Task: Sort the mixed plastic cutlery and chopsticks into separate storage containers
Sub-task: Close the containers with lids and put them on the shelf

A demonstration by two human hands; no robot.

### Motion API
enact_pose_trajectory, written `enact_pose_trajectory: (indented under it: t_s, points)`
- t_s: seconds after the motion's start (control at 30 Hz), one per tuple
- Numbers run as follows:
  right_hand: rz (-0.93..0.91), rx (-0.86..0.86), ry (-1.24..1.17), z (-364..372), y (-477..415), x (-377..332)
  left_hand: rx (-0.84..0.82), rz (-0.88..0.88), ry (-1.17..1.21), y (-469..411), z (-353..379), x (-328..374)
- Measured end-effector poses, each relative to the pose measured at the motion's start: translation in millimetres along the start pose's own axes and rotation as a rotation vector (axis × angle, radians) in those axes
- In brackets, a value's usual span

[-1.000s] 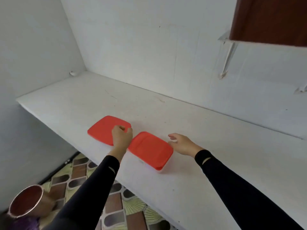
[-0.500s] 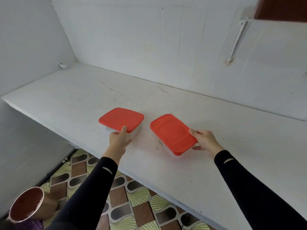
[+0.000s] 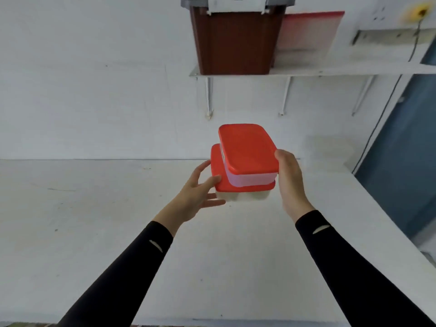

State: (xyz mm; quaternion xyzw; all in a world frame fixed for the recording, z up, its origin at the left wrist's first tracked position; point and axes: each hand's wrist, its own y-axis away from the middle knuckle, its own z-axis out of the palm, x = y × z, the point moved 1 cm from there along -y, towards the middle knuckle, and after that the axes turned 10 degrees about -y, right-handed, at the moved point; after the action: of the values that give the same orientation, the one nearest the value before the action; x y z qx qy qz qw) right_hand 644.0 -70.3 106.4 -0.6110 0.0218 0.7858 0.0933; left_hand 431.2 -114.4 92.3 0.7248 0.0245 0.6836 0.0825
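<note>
Two red-lidded boxes (image 3: 245,147), stacked seemingly to carry as one, above the worktop (image 3: 94,232): left hand (image 3: 195,197) spread underneath, right hand (image 3: 289,182) against the side, its grip hidden, so I cannot tell.

The upper container (image 3: 247,149), earlier beside the lower container (image 3: 220,184), now sits stacked on top of it.

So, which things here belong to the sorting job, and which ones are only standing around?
Job: upper container, red-lidded, stacked on lower container; left hand and right hand holding the stack. No cutlery in view.

Lying about: brown bin on wall shelf; red-and-white board beside it; white counter; blue door.
</note>
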Motion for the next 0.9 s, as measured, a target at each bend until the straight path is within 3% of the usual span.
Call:
enact_pose_trajectory:
  t_s: [0.07,0.27,0.53,0.9]
  points:
    - [0.001,-0.029,-0.108,-30,-2,-21,-0.099,0.075,-0.081,-12,38,18]
    - [-0.228,0.128,-0.252,-117,-17,-112,-0.234,0.473,-0.398,-37,145,80]
    - [-0.458,0.059,-0.141,-159,-92,-225,0.119,0.841,-0.548,-95,240,170]
    - [-0.281,-0.094,-0.086,-163,-225,-262,0.558,0.818,-0.92,-190,277,233]
